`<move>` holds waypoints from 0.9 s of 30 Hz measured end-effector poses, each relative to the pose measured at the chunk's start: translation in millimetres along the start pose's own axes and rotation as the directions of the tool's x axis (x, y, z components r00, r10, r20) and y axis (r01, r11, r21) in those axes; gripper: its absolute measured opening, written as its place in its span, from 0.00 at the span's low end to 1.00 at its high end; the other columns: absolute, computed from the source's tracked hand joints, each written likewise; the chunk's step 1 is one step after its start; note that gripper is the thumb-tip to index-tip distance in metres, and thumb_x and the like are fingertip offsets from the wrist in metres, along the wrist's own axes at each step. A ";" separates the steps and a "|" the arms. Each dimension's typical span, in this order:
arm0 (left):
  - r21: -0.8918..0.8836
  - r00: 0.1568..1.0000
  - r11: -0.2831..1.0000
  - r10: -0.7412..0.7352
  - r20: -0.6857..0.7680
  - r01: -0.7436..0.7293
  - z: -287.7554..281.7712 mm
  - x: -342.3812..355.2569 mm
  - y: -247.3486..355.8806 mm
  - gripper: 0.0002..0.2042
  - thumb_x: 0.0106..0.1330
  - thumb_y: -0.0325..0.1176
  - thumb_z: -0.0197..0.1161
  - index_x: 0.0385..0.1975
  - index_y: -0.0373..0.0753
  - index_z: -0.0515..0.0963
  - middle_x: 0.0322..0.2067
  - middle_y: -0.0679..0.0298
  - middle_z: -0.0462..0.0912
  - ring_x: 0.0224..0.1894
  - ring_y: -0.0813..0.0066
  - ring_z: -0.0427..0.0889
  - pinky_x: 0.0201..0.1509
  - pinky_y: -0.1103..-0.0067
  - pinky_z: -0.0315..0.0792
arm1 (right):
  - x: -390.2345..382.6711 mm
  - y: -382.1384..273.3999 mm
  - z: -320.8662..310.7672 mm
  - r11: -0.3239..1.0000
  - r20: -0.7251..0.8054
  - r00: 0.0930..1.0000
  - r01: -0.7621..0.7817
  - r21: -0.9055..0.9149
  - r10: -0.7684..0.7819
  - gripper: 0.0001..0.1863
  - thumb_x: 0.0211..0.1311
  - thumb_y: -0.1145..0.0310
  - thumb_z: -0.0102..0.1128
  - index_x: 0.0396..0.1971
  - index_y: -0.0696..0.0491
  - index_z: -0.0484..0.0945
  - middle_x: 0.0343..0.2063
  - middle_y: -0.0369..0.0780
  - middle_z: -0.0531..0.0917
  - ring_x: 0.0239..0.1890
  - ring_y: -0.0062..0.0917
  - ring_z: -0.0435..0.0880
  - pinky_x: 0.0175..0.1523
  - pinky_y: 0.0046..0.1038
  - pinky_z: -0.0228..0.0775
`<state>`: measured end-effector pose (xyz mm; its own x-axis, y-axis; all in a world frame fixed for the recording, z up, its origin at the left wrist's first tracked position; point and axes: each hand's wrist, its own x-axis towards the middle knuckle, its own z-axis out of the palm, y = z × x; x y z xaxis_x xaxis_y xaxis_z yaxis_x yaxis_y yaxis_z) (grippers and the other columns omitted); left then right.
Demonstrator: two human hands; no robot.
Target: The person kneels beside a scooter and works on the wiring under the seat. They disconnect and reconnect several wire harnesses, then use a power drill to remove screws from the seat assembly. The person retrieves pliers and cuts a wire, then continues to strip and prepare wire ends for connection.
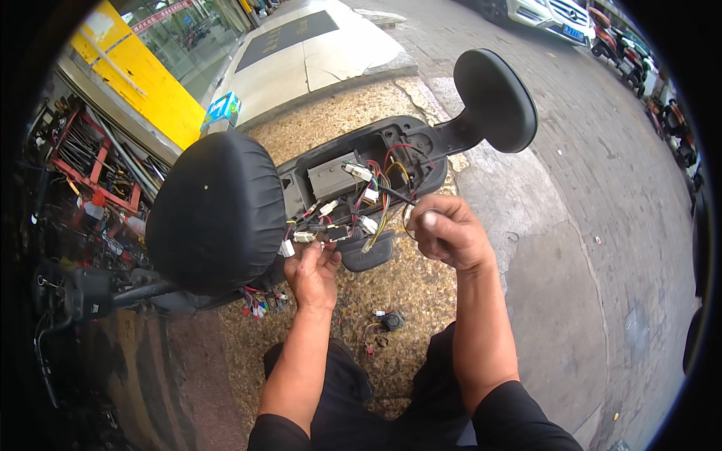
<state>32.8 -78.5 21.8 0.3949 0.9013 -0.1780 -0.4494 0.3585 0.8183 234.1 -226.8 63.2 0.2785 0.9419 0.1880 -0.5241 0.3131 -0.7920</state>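
In the middle, an open scooter compartment (297,183) holds a silver controller box (335,175) and a tangle of coloured wires with white connectors (358,171). My left hand (312,278) is at the lower connectors, fingers bent beside a cream plug (304,237); whether it grips that is hidden. My right hand (444,233) is closed on a dark cable that runs out from the compartment. A black seat (210,210) stands left of the wiring; a black backrest pad (496,101) rises at the right end.
A small black part with wires (391,320) lies on the pebbled pavement between my legs. Handlebars (90,293) and a red rack of tools (98,158) are at the left. A blue box (222,111) sits behind the seat. A white car (541,19) and parked scooters line the street.
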 end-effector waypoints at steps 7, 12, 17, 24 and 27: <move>0.074 0.996 0.994 -0.072 -0.057 0.076 9.0 -21.7 1.3 0.05 0.63 0.30 0.58 0.37 0.41 0.73 0.31 0.67 0.78 0.34 0.72 0.79 0.35 0.73 0.74 | 14.0 -5.4 2.9 0.986 -0.396 0.906 0.166 0.006 -0.150 0.17 0.72 0.63 0.47 0.38 0.64 0.77 0.13 0.35 0.71 0.10 0.16 0.63 0.16 0.18 0.55; 0.234 0.971 0.972 -0.060 0.232 0.004 45.9 -66.1 4.8 0.02 0.68 0.27 0.57 0.36 0.37 0.71 0.25 0.65 0.77 0.23 0.79 0.76 0.23 0.83 0.71 | 16.1 -0.4 0.7 0.969 -0.394 0.897 0.123 -0.214 -0.201 0.17 0.70 0.60 0.49 0.36 0.61 0.79 0.14 0.35 0.73 0.12 0.16 0.67 0.18 0.18 0.56; 0.368 0.962 0.903 0.140 0.234 -0.221 122.2 -8.4 17.7 0.21 0.66 0.30 0.59 0.56 0.34 0.61 0.40 0.57 0.77 0.27 0.76 0.79 0.20 0.85 0.68 | 12.3 -3.6 5.5 0.943 -0.352 0.902 0.145 -0.299 -0.250 0.16 0.70 0.63 0.45 0.38 0.60 0.78 0.11 0.32 0.68 0.12 0.14 0.63 0.18 0.19 0.53; 0.595 0.990 0.792 0.094 0.105 -0.139 142.5 6.2 8.2 0.30 0.63 0.26 0.62 0.62 0.32 0.55 0.39 0.56 0.78 0.29 0.75 0.78 0.28 0.79 0.74 | 3.8 -11.0 -5.9 0.937 -0.367 0.891 0.152 -0.315 -0.267 0.13 0.70 0.65 0.50 0.33 0.58 0.80 0.15 0.31 0.72 0.16 0.14 0.67 0.23 0.20 0.58; 0.560 0.990 0.821 0.050 0.128 -0.114 144.7 16.1 3.8 0.32 0.61 0.29 0.62 0.64 0.38 0.54 0.39 0.56 0.77 0.21 0.75 0.77 0.15 0.84 0.61 | 2.4 -11.5 -12.5 0.940 -0.355 0.904 0.120 -0.320 -0.236 0.13 0.69 0.64 0.52 0.32 0.58 0.80 0.15 0.31 0.72 0.17 0.14 0.67 0.23 0.20 0.58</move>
<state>153.3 -97.8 101.1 0.4716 0.8794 -0.0655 0.0348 0.0556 0.9978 250.9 -229.7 65.5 0.6616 0.7346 0.1506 -0.2021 0.3680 -0.9076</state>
